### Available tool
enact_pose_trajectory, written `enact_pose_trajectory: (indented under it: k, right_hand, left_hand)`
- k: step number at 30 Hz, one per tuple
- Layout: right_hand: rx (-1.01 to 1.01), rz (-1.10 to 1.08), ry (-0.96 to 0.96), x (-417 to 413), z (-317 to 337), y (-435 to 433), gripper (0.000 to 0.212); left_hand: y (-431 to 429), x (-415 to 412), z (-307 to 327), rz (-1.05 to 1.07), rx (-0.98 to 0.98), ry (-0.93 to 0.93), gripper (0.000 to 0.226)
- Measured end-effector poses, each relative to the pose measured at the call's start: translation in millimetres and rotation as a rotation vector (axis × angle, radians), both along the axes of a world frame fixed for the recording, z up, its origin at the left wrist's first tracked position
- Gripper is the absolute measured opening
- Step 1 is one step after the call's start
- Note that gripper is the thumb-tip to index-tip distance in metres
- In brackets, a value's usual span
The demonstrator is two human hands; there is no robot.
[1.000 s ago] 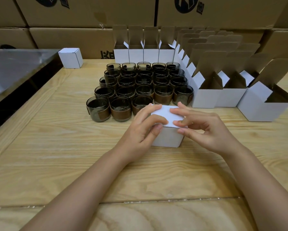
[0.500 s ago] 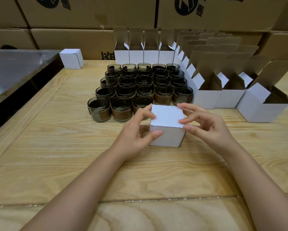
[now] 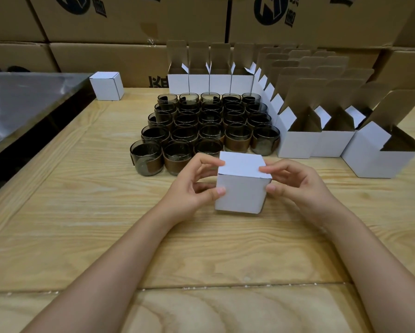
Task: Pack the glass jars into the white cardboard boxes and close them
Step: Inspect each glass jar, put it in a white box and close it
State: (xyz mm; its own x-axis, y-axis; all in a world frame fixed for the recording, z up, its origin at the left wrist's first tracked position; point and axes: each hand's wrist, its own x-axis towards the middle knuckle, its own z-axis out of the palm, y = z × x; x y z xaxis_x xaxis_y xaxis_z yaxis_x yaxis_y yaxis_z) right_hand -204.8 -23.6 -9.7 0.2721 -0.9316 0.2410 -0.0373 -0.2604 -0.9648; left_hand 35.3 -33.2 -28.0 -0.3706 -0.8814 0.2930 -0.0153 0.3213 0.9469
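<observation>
A wall of large brown corrugated shipping cartons [image 3: 129,20] with dark printed logos is being seen stacked along the back. In front of it, a pale, grained wooden table [image 3: 81,224] is being used as the work surface, and a dark, shiny metal-topped counter [image 3: 21,104] is being butted against its left side. Open white cardboard boxes with raised brown-lined lids [image 3: 297,145] are being kept in rows along the rear and right of the table. Beside them, at the table's middle, a tight block of short smoky glass jars wrapped in brown bands [image 3: 208,123] is being kept upright.

Just in front of the jars, a closed white cardboard cube box [image 3: 240,188] is being held between both hands, lid flat on top. Whether its base is resting on the wood cannot be told. The left hand [image 3: 189,186] is being curled against the box's left edge, forefinger on the lid's corner and thumb on the front face, pinching it. The right hand [image 3: 302,186] is being mirrored on the right edge, fingertip on the lid and thumb below, pinching likewise.

A second closed small white box [image 3: 106,86] is being left at the far left corner, well apart.
</observation>
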Motion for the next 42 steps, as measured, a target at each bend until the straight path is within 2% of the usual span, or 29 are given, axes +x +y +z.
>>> enact_pose_trajectory:
  k: [4, 8, 15, 21, 23, 25, 28, 30, 34, 36, 39, 42]
  right_hand:
    - [0.053, -0.022, -0.083, 5.7, 1.3, 1.2, 0.026]
    - [0.036, -0.083, -0.037, 15.5, 4.7, 3.3, 0.029]
    - [0.134, -0.178, -0.061, 29.4, 1.3, 3.7, 0.034]
    - [0.077, -0.155, -0.085, 27.7, 0.3, 6.0, 0.036]
    - [0.036, -0.113, -0.062, 26.5, -1.1, 7.6, 0.028]
    - [-0.004, -0.054, -0.04, 28.7, -2.7, 10.1, 0.024]
    - [-0.052, 0.005, 0.013, 36.5, -5.4, 15.0, 0.035]
    - [-0.074, 0.028, 0.079, 43.7, -5.8, 18.3, 0.039]
    - [-0.072, 0.12, 0.085, 65.8, -5.0, 23.2, 0.039]
    - [-0.048, 0.205, 0.085, 77.9, -4.2, 24.4, 0.042]
    - [-0.083, 0.312, 0.255, 94.9, -8.8, 26.3, 0.052]
    - [-0.175, 0.254, 0.368, 106.1, -20.8, 29.6, 0.055]
  left_hand:
    - [0.3, 3.5, 4.9, 0.015, 0.006, 0.008, 0.038]
    - [-1.6, 1.0, 4.4, 0.038, 0.041, 0.015, 0.038]
    - [-3.3, -2.9, -0.2, 0.205, 0.057, 0.004, 0.039]
    - [4.3, 2.2, 10.3, 0.163, 0.065, 0.003, 0.019]
    - [11.1, 8.1, 19.7, 0.17, 0.044, -0.11, 0.031]
    - [19.2, 11.8, 31.2, 0.244, -0.017, -0.351, 0.052]
    - [34.3, 11.0, 40.3, 0.414, -0.185, -0.813, 0.077]
    - [48.7, 11.4, 35.3, 0.489, -0.278, -0.971, 0.083]
    - [77.5, 21.8, 16.6, 0.628, -0.291, -1.01, 0.096]
    - [85.6, 31.0, 12.6, 0.712, -0.334, -0.972, 0.095]
    - [92.7, 51.8, 10.9, 0.799, -0.324, -0.962, 0.094]
    - [93.5, 75.5, 9.0, 0.879, -0.196, -0.978, 0.096]
